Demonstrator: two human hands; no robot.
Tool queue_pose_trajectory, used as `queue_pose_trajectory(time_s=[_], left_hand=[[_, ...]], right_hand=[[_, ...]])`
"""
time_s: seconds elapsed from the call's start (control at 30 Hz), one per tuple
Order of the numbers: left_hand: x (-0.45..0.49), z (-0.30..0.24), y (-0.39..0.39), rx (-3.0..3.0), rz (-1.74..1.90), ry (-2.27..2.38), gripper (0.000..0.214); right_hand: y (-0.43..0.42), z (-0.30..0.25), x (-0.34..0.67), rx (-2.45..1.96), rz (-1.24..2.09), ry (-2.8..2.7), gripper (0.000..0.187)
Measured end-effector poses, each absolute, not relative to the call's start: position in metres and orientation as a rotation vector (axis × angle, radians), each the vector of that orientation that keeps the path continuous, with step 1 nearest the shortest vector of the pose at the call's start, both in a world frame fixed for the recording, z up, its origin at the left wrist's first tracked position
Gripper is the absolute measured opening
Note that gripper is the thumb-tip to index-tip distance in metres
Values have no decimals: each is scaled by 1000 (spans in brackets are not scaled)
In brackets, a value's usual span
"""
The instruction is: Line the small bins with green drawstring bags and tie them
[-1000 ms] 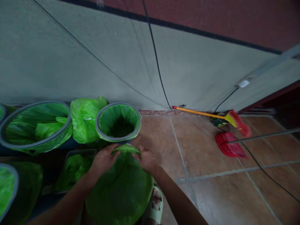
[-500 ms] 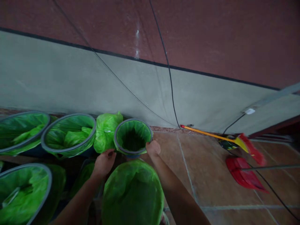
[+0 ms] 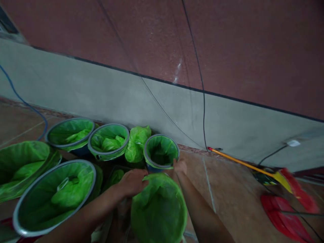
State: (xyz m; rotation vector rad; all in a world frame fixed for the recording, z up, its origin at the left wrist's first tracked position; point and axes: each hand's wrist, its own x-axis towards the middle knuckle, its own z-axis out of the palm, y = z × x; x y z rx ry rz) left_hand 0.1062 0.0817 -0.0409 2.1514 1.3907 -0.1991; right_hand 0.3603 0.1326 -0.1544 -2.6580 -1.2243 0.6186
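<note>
The open green bag (image 3: 159, 211), near centre just before a grey-rimmed bin (image 3: 162, 166), looks light, soft and slippery, best held by its mouth's edge, where the left hand (image 3: 134, 182) pinches it between its fingers; whether the right hand's (image 3: 180, 166) fingers grip anything, I cannot tell.

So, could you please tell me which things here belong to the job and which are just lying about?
Seemingly in the job:
translucent green plastic liner at the left hand
grey-rimmed round bin at the right hand

Seemingly lying about:
orange-handled, red-bristled broom
red plastic dustpan
blue cord
</note>
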Motion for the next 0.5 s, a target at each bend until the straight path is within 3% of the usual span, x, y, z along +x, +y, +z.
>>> queue_pose_trajectory(time_s=[0.2, 0.5], left_hand=[[90, -40, 60, 2146, -273, 1389, 36], [66, -33, 72, 2150, -174, 1469, 40]], right_hand=[[107, -140, 316, -2596, 605, -1323, 48], [59, -133, 256, -2449, 666, -1507, 36]])
